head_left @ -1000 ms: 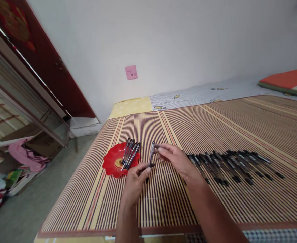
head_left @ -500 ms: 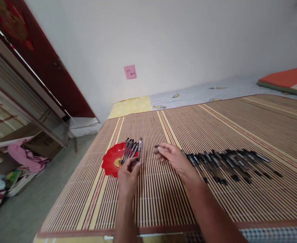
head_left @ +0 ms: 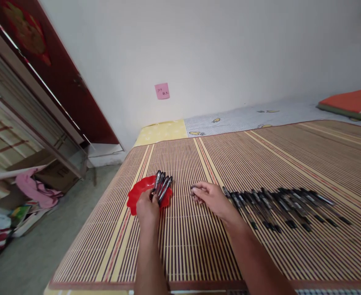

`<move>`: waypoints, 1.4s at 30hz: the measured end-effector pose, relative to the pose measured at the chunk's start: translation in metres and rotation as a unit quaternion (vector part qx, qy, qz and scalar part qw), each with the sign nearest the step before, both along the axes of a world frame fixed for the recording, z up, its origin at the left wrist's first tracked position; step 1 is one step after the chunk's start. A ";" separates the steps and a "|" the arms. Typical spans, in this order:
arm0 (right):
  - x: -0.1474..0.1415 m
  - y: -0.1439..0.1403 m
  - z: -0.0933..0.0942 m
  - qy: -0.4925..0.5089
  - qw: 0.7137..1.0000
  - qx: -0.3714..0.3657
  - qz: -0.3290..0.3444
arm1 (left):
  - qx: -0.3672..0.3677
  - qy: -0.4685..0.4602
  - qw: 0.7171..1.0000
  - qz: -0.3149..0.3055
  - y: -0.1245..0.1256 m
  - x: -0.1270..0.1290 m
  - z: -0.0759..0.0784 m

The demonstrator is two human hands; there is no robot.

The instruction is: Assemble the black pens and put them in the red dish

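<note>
Over the red scalloped plate (head_left: 134, 191), my left hand (head_left: 148, 208) is closed, with thumb and finger on a black-capped pen (head_left: 157, 179). Beside that pen, several more pens (head_left: 167, 189) lean on the plate, their caps pointing away over its rim. My right hand (head_left: 210, 199) hovers above the mat, right of the plate, with its fingers curled together. Something small and dark shows at its fingertips, too unclear to name. Farther right, a spread row of black-capped pens (head_left: 268, 205) lies on the mat.
A striped bamboo mat (head_left: 195, 246) covers the bed. Patterned sheet (head_left: 229, 121) shows along the wall, with a folded orange pad (head_left: 349, 100) at far right. A pink note (head_left: 162, 91) is stuck on the wall. Cardboard (head_left: 55, 176) and pink cloth (head_left: 32, 189) lie left, below the bed.
My left hand has moved left over the plate, bringing the pen it held upright beside the other pens. My right hand stays nearly in place, fingers a little more curled.
</note>
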State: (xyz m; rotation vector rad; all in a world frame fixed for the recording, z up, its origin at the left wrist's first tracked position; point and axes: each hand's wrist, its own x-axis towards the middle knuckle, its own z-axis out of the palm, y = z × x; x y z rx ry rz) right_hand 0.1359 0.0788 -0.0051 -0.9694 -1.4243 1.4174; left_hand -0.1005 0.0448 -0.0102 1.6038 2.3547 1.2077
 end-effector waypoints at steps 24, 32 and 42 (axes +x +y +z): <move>0.072 0.009 0.027 0.189 0.930 0.029 -0.313 | 0.154 0.081 0.984 -0.042 -0.013 0.031 -0.002; 0.081 0.009 0.028 0.180 0.922 0.040 -0.341 | 0.160 0.023 0.959 -0.232 -0.019 0.095 -0.014; 0.087 -0.022 0.031 0.042 0.970 0.059 -0.230 | 0.107 -0.085 0.969 -0.208 -0.057 0.074 0.017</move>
